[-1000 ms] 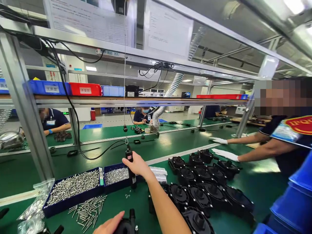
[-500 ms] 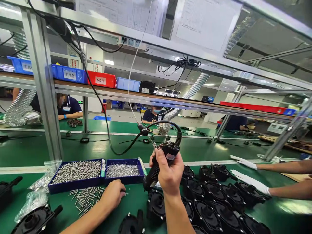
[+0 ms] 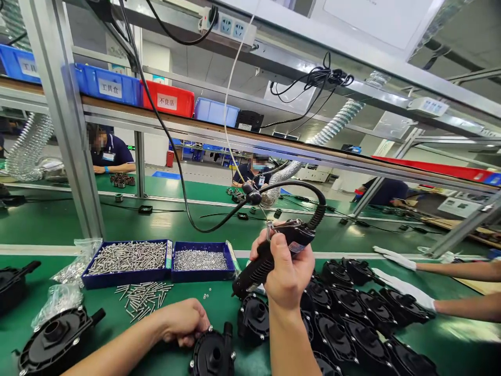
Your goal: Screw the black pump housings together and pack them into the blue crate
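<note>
My right hand (image 3: 289,269) is wrapped round a black electric screwdriver (image 3: 254,271), raised and tilted, its cable end up to the right. My left hand (image 3: 186,319) has its fingers curled against the upper left side of a round black pump housing (image 3: 213,355); anything between the fingertips is hidden. Small shiny screws sit around that housing's rim. Beyond the left hand lie a few loose nuts (image 3: 206,295) and a heap of long screws (image 3: 143,298). One blue tray (image 3: 125,279) holds long screws; another blue tray (image 3: 201,275) holds small nuts.
Rows of black pump housings (image 3: 344,334) fill the bench at the right. White-gloved hands (image 3: 407,287) of a co-worker reach over them. Plastic bags (image 3: 58,303) and another housing (image 3: 55,339) are at the left. A black cable (image 3: 176,151) hangs above the bench.
My left hand has moved from the loose nuts back toward the near pump housing. My right hand and the screwdriver have shifted right in the picture; the view has tilted down.
</note>
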